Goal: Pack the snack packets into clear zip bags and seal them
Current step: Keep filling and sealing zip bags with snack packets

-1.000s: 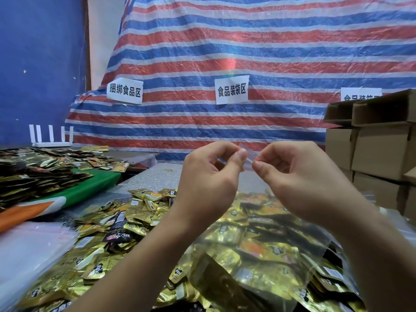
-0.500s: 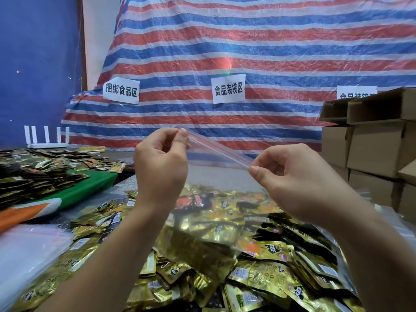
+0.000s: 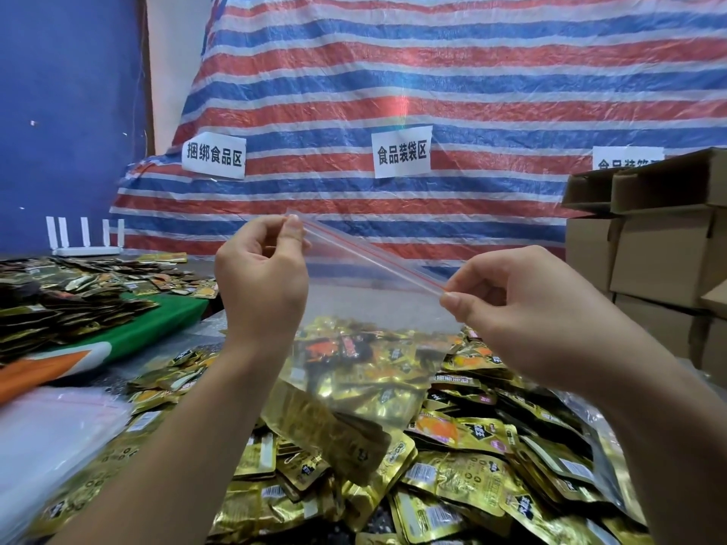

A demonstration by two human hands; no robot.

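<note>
I hold a clear zip bag up in front of me by its red-lined zip strip. My left hand pinches the strip's left end, raised higher. At the lower right end of the strip, my right hand pinches it between thumb and fingers. The strip runs straight between them. Gold snack packets sit in the bag's hanging bottom. Beneath lies a heap of loose gold snack packets on the table.
A stack of clear empty bags lies at the left front. Darker packets cover a green and orange cloth at the left. Cardboard boxes stand stacked at the right. A white router sits by the striped tarp.
My hands were together at the middle of the zip strip. The left hand has slid left and up along it, and the hands now hold the strip's two ends.
</note>
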